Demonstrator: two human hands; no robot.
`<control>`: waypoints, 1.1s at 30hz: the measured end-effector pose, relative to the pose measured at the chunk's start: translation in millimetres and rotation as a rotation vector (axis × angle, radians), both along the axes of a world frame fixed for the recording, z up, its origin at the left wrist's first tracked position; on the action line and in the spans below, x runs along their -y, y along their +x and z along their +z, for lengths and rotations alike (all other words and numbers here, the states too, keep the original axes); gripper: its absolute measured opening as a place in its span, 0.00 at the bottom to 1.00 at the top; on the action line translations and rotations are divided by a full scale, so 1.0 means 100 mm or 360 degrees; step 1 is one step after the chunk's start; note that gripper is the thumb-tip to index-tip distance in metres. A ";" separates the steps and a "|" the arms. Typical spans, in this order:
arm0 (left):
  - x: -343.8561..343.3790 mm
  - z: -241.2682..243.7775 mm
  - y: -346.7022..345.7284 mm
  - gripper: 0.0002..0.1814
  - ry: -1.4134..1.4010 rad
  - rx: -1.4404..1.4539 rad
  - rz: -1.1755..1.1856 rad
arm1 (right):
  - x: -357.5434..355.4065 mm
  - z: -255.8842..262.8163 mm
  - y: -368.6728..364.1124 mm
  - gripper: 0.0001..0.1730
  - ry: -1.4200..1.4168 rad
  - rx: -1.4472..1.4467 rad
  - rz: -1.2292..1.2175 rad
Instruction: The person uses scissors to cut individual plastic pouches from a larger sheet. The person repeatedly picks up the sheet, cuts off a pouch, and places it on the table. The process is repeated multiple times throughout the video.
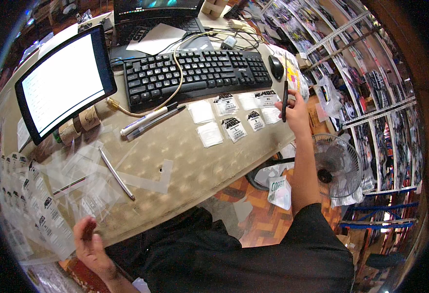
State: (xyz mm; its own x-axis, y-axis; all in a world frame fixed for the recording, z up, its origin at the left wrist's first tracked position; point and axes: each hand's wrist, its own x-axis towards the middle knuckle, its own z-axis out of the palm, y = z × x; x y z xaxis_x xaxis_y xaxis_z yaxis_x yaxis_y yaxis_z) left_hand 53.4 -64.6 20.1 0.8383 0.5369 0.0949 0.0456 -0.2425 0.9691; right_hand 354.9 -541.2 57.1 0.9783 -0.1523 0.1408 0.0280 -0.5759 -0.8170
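Note:
My right hand (295, 113) holds a dark, slim tool (285, 95) upright by its handle, above the desk's right edge; its exact kind is unclear. Just left of that hand lie small piles of printed labels (233, 129) and blank white labels (210, 134). My left hand (93, 244) is at the desk's near left edge, fingers apart and holding nothing. Near it are a small clear piece with print (90, 206), tangled transparent strips (68, 164) and sheets of printed labels (45, 208). A silver pen or stylus (116, 173) lies across the strips.
A tablet (66, 84) leans on cardboard rolls (89, 118) at the left. Behind the labels are a black keyboard (199, 73), a mouse (276, 67) and a laptop (159, 25). Pens (148, 120) lie before the keyboard. A fan (335, 166) and packed shelves (368, 73) stand right.

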 end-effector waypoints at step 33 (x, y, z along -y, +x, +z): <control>-0.44 0.11 0.23 0.16 0.1054 -0.0086 -0.0074 | -1.69 -0.13 -1.32 0.30 0.0670 -0.0031 0.0581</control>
State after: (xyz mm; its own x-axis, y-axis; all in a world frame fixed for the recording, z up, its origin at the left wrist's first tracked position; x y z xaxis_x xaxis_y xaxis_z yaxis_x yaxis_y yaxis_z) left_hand 76.8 -20.6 30.8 0.8722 0.3427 0.3492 0.0650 -0.7885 0.6115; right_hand 223.2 -371.8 44.4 0.9799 0.1577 0.1223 0.1470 -0.1556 -0.9768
